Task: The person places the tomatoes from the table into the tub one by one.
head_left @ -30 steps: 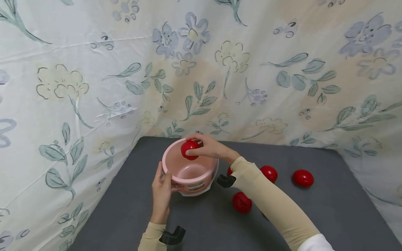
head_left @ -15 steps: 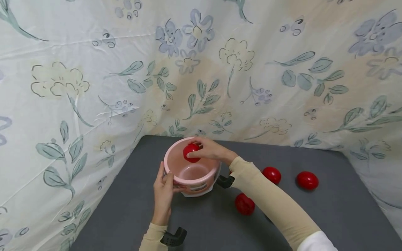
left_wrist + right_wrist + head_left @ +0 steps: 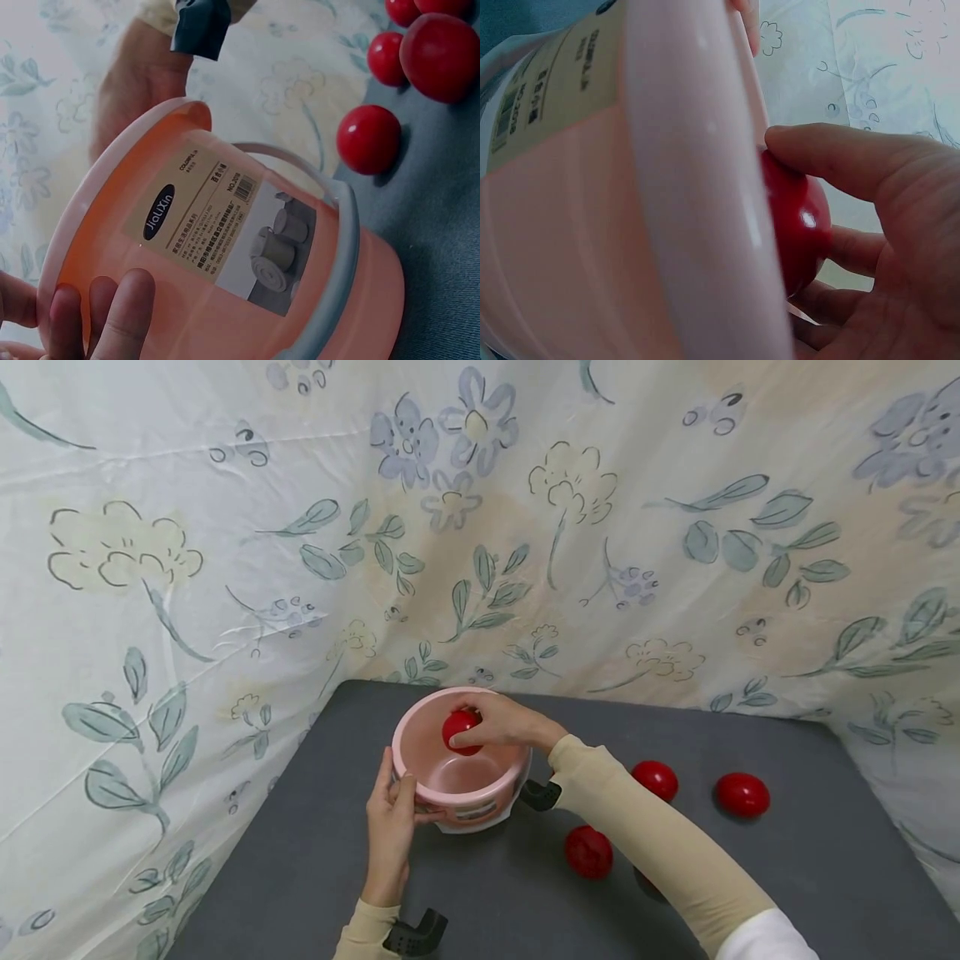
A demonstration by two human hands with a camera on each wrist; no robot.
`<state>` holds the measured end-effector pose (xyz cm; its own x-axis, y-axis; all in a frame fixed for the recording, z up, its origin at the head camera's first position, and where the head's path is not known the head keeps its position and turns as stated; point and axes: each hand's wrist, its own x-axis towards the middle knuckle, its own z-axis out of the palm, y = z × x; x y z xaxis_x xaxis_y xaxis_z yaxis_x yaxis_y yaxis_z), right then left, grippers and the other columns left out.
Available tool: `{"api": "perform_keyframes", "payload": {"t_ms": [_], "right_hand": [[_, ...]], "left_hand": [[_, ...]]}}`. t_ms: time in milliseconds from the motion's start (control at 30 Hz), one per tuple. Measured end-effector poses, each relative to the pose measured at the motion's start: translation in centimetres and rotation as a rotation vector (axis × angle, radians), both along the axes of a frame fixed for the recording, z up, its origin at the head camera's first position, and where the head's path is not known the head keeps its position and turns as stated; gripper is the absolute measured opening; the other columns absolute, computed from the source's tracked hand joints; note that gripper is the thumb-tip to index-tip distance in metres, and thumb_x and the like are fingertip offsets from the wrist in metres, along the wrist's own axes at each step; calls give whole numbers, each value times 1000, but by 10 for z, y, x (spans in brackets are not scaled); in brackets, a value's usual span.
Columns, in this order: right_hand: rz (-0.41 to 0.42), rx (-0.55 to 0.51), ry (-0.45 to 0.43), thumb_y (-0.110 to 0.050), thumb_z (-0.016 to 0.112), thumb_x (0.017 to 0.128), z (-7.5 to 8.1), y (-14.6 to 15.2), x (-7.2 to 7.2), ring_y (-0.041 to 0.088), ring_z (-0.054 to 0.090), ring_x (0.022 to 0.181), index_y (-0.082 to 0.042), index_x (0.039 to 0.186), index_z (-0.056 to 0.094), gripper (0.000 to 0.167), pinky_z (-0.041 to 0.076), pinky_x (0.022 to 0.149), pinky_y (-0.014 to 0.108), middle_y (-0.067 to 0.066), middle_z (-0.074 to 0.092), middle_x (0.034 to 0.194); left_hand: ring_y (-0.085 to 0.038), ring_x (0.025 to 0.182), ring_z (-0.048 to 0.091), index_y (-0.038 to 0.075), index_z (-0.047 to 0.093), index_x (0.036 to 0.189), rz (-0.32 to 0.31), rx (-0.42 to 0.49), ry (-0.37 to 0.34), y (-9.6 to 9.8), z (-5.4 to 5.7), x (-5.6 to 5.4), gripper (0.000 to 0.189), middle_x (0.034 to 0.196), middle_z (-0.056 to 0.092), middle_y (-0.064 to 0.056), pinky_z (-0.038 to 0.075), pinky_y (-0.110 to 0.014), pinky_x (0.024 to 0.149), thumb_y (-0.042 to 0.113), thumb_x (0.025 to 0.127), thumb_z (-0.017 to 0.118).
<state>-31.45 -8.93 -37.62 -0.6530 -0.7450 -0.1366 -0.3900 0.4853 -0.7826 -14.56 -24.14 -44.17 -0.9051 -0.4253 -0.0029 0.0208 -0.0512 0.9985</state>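
A pink plastic bucket (image 3: pixel 465 797) stands upright on the dark table, its grey handle (image 3: pixel 341 255) hanging down at the side. At its near-left rim my left hand (image 3: pixel 390 827) grips the wall, with several fingers (image 3: pixel 129 311) spread against the pink plastic in the left wrist view. My right hand (image 3: pixel 510 720) reaches over the far-right rim and holds a shiny red round fruit (image 3: pixel 460 732), tomato-like, inside the bucket's mouth. Thumb and fingers surround this fruit (image 3: pixel 802 217) in the right wrist view, where the rim hides part of it. The bucket floor shows bare below it.
More red fruits lie on the table right of the bucket: one near the front (image 3: pixel 588 852), one behind the right sleeve (image 3: pixel 655 780) and one farther right (image 3: pixel 742 795). Another is mostly hidden by the right forearm. A floral cloth (image 3: pixel 570 610) hangs behind and to the left.
My right hand has lowered the red fruit a little deeper into the bucket. My left hand keeps its grip on the rim. The head view has shifted slightly.
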Motion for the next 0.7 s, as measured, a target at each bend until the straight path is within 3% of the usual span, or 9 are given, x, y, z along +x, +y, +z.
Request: {"api": "perform_keyframes", "payload": {"t_ms": [367, 700], "right_hand": [[-20, -25, -17, -27, 74, 91, 0, 3, -2, 27, 59, 122, -11, 140, 58, 54, 60, 99, 39, 9, 62, 136], [-65, -106, -39, -27, 68, 95, -1, 9, -5, 31, 58, 126, -7, 137, 61, 46, 54, 107, 45, 12, 64, 134]], "left_hand": [[-18, 69, 73, 21, 20, 163, 0, -6, -14, 1, 3, 0, 64, 89, 71, -2, 65, -33, 66, 21, 107, 51], [-15, 70, 74, 20, 20, 163, 4, -17, -6, 1, 4, -1, 63, 108, 71, -21, 65, -33, 66, 18, 107, 50]]}}
